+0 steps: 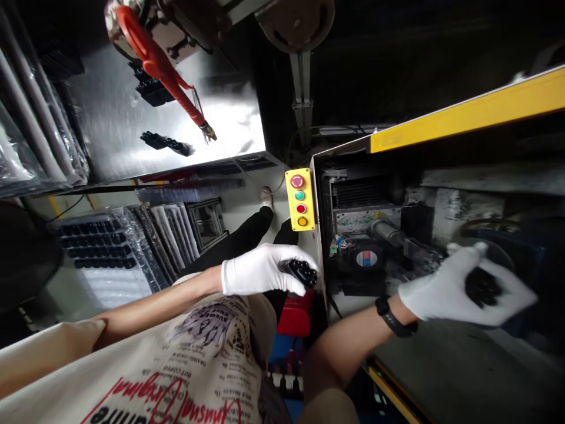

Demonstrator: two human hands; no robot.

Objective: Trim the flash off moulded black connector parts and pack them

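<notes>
My white-gloved left hand (260, 270) is closed around a small black moulded part (303, 273) with several rounded knobs at its end. It is just left of the machine's front edge. Inside the machine opening, my gloved right hand (445, 285) curls its fingers and thumb about another black part (484, 287), which is dark and slightly blurred. Left of that hand a metal spindle (388, 233) and a clear fitting project from the machine. More black parts (165, 143) lie on the steel table (229, 118) at upper left.
A yellow control box (301, 200) with several buttons stands at the machine's edge, below a yellow beam (468, 109). An orange air gun (163, 70) hangs over the steel table. Plastic-wrapped trays (101, 241) of black parts are at left. A red object (295, 315) sits below my left hand.
</notes>
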